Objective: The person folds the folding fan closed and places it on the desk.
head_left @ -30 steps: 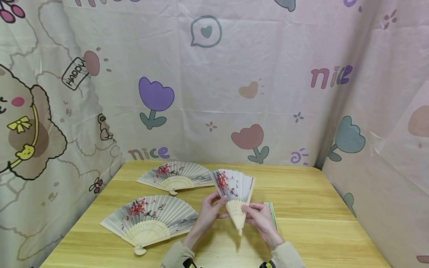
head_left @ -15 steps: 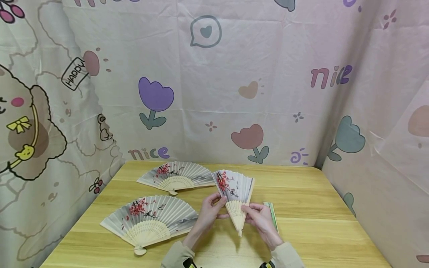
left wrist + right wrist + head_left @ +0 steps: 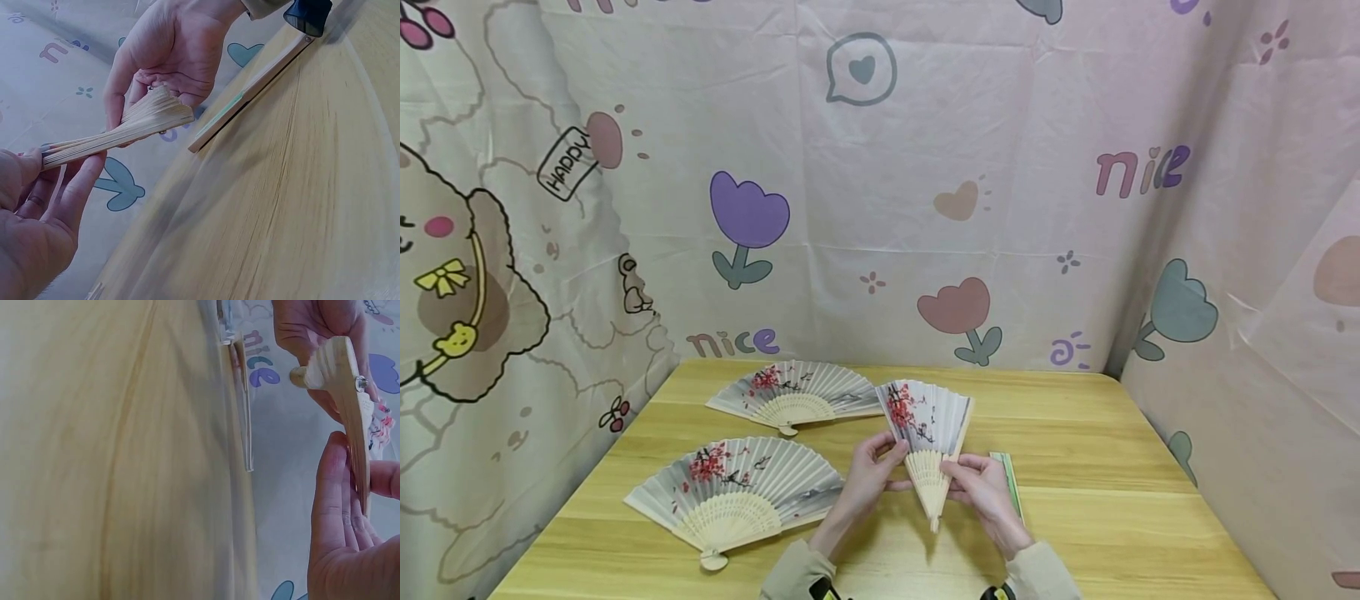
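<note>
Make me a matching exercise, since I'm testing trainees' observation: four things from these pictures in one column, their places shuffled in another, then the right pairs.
Things
1. Held fan
2. Nearer wide-spread fan
3. Green-striped item
4. Purple tulip print

Places
A. On the table, beside the right hand and partly hidden by it
B. On the backdrop
C. Between the left hand and the right hand
D. On the table, to the left of the left hand

Pairs: 1-C, 2-D, 3-A, 4-B
</note>
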`<act>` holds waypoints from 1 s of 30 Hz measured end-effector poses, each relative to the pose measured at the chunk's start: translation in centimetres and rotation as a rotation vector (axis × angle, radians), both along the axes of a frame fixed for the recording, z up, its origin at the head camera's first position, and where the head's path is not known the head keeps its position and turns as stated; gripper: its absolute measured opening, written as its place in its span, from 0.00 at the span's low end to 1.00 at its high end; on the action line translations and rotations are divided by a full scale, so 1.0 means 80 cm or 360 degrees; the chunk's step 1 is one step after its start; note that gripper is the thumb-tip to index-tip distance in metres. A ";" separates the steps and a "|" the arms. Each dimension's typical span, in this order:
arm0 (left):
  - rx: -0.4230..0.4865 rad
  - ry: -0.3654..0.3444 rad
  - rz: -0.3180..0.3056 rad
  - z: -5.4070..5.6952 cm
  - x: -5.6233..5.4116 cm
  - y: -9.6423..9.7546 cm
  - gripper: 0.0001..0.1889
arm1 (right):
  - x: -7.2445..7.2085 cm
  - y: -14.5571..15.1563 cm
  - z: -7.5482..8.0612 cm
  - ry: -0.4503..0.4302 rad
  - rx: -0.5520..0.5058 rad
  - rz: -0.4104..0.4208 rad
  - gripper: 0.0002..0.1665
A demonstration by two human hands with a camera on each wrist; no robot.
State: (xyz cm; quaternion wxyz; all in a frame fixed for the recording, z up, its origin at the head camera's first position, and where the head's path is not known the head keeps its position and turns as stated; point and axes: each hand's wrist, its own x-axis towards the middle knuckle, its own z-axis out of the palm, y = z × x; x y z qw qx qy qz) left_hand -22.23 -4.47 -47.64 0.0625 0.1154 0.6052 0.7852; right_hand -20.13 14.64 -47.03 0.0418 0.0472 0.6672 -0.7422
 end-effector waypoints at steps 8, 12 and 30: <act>-0.0004 0.0006 0.0004 0.000 0.001 -0.001 0.21 | 0.000 0.000 0.002 0.0001 0.0035 -0.0046 0.05; -0.0023 0.0008 -0.0001 0.001 0.002 0.000 0.21 | 0.000 -0.001 0.002 0.0004 0.0116 -0.0098 0.10; -0.0044 0.0048 -0.0041 -0.001 0.002 0.000 0.21 | 0.001 0.000 0.003 0.0105 0.0200 -0.0035 0.17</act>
